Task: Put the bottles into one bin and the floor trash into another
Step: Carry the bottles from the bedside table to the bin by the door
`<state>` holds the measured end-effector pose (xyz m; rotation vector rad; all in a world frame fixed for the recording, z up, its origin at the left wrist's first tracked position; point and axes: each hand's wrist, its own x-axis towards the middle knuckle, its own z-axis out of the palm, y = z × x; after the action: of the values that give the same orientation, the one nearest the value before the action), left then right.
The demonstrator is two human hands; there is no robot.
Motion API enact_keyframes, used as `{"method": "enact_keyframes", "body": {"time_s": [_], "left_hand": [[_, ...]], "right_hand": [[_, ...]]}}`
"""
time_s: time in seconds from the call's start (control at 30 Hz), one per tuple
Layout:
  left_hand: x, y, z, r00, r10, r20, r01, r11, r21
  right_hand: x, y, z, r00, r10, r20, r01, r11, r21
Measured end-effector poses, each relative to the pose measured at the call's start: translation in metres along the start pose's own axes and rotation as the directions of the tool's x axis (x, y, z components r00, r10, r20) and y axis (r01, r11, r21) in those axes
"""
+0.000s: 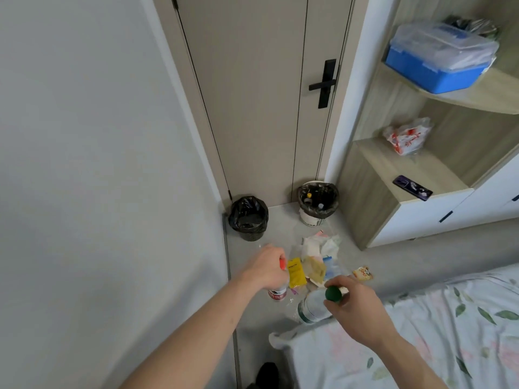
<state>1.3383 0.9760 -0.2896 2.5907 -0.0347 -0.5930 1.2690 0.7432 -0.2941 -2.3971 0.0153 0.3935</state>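
Both grips closed, left hand (266, 269) on red-capped bottle (278, 290), right hand (355, 304) on green-capped bottle (314, 306); white bin (312, 219) seemingly bottle-filled.

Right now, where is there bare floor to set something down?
Bare floor lies between the black bin and white bin, and right of the trash pile beside the shelf unit. The pile itself is crowded.

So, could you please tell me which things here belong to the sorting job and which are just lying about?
Job: red-capped bottle in left hand; green-capped bottle in right hand; floor trash; black bin; white bin holding bottles.

Lying about: blue box, plastic bag, phone.
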Motion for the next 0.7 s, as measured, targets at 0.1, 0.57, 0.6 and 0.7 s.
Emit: {"method": "enact_keyframes", "body": {"time_s": [0.1,0.57,0.6,0.7], "left_hand": [[0.02,0.006,-0.008,1.0,0.031,0.005,-0.031,0.999,-0.016],[0.14,-0.018,-0.063,0.999,0.051,-0.016,-0.052,0.997,-0.05],[0.158,-0.022,-0.068,0.999,0.055,-0.004,-0.055,0.998,-0.04],[0.212,-0.034,-0.084,0.997,0.066,0.05,-0.066,0.998,-0.008]], "right_hand": [[0.021,0.002,-0.012,1.0,0.002,-0.027,-0.003,1.0,-0.011],[0.154,-0.005,-0.029,0.999,0.016,-0.034,-0.019,0.997,-0.069],[0.17,-0.006,-0.028,0.999,0.03,-0.042,-0.032,0.998,-0.061],[0.221,-0.01,-0.023,0.995,0.094,-0.043,-0.095,0.995,-0.041]]}}
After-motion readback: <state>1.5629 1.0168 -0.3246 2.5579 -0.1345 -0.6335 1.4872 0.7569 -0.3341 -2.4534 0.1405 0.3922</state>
